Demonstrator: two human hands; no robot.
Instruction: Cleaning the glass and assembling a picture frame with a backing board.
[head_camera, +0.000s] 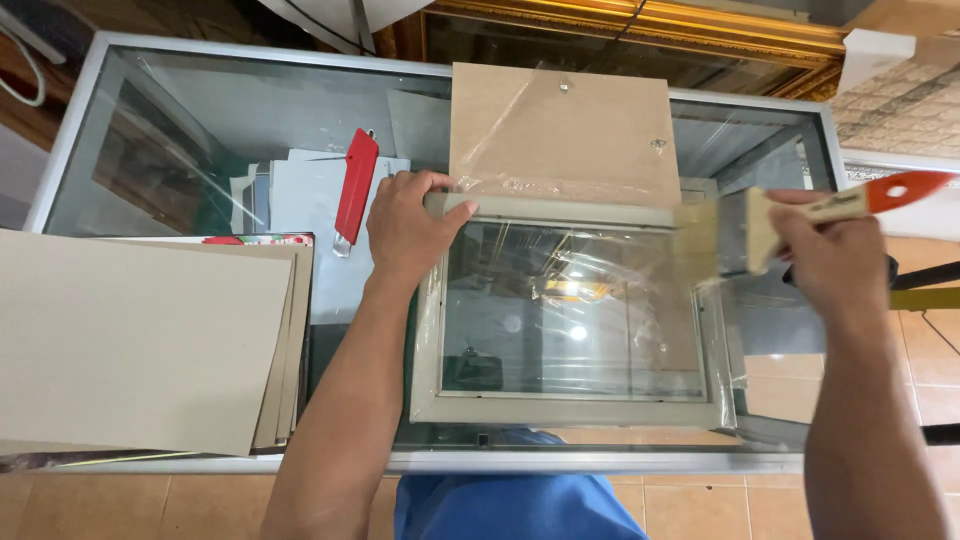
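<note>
Two hands work over a pale grey picture frame (560, 405) that lies flat on a glass-topped counter (250, 110). The left hand (408, 228) is closed over the frame's far-left corner, fingers curled around the rail, pinning it down. The right hand (825, 255) is wrapped tight around the handle of a flat paintbrush (745, 230) with an orange end; its bristles are blurred just above the frame's far-right corner, so I cannot tell whether they touch the glass.

Clear plastic film (590, 290) is loose and wrinkled across the frame's pane, and a brown backing board (560, 125) lies just beyond the frame's far edge, out of it. Judging by that, the frame is opened and the pane is being dusted, with the board not yet refitted.

Left of the frame, a red utility knife (355, 185) rests on white sheets, and further left a stack of grey cardboard sheets (140, 340) overhangs the counter's near edge.
</note>
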